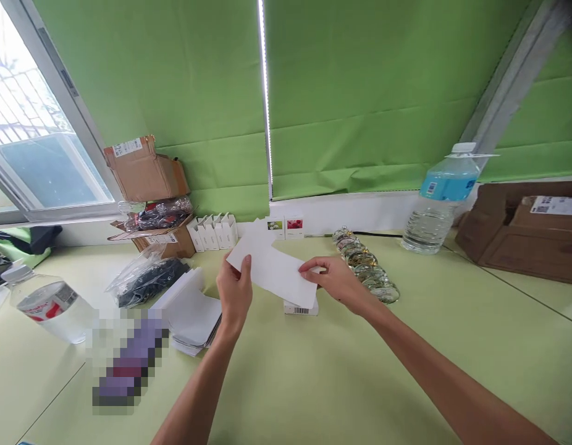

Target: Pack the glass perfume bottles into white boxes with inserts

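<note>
A white sheet of card (279,269) with an angled outline is held up above the table between both hands. My left hand (236,287) grips its left part, with the thumb on the near face. At the right edge, my right hand (330,275) pinches the card between thumb and fingers. Partly hidden beneath the card, a small white box (309,308) with a barcode lies on the table. Left of my left hand is a stack of white folded sheets (193,318).
White boxes (214,233) and two picture cards (285,227) stand at the back. Round, clear-wrapped items (364,266) form a row to the right. Bottles (441,198) (49,306), cardboard boxes (527,228) (147,173), a bagged dark item (151,281) and a pixelated object (131,364) are around.
</note>
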Available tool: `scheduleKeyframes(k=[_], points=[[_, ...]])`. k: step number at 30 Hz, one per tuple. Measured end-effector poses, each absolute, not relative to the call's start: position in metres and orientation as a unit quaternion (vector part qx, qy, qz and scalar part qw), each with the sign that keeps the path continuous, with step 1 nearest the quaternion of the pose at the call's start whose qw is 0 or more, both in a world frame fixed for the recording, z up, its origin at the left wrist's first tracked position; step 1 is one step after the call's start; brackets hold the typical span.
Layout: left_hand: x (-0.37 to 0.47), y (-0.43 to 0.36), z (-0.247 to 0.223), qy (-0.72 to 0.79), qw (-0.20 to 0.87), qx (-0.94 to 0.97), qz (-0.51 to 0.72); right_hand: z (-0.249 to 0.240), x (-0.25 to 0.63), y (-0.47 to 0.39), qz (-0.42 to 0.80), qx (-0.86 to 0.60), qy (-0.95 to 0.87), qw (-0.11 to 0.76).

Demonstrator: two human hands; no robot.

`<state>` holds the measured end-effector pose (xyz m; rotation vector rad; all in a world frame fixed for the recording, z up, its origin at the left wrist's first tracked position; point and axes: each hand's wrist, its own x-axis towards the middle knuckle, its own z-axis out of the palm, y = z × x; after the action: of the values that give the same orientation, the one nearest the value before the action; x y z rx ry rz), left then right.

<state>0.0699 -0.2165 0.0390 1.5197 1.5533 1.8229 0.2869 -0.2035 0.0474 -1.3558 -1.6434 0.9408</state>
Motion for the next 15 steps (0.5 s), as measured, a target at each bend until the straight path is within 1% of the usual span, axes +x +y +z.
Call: scheduleKeyframes(k=[2, 4, 6, 7, 9, 11, 12, 13, 15], points=[[0.065, -0.219, 0.043, 0.535, 0.113, 0.530, 0.648, 0.044, 0.282, -0.204, 0.434, -0.529, -0.603, 0.410], [0.063, -0.220, 0.045, 0.532, 0.088, 0.550, 0.638, 0.042, 0.277, -0.206, 0.463, -0.518, -0.568, 0.441], [0.062, -0.218, 0.044, 0.542, 0.104, 0.575, 0.604, 0.042, 0.272, -0.209, 0.468, -0.511, -0.545, 0.472], [0.062, -0.217, 0.043, 0.546, 0.145, 0.583, 0.584, 0.042, 0.270, -0.210, 0.461, -0.509, -0.541, 0.485], [0.063, -0.214, 0.040, 0.526, 0.280, 0.587, 0.548, 0.041, 0.269, -0.211, 0.439, -0.506, -0.545, 0.505], [0.061, -0.213, 0.038, 0.477, 0.410, 0.576, 0.522, 0.040, 0.269, -0.212, 0.427, -0.507, -0.551, 0.507], [0.060, -0.214, 0.038, 0.452, 0.452, 0.570, 0.516, 0.039, 0.269, -0.212, 0.433, -0.509, -0.550, 0.501], [0.057, -0.214, 0.038, 0.433, 0.474, 0.566, 0.518, 0.039, 0.268, -0.213, 0.448, -0.507, -0.547, 0.493], [0.050, -0.217, 0.038, 0.417, 0.473, 0.568, 0.529, 0.040, 0.267, -0.215, 0.491, -0.490, -0.546, 0.470]])
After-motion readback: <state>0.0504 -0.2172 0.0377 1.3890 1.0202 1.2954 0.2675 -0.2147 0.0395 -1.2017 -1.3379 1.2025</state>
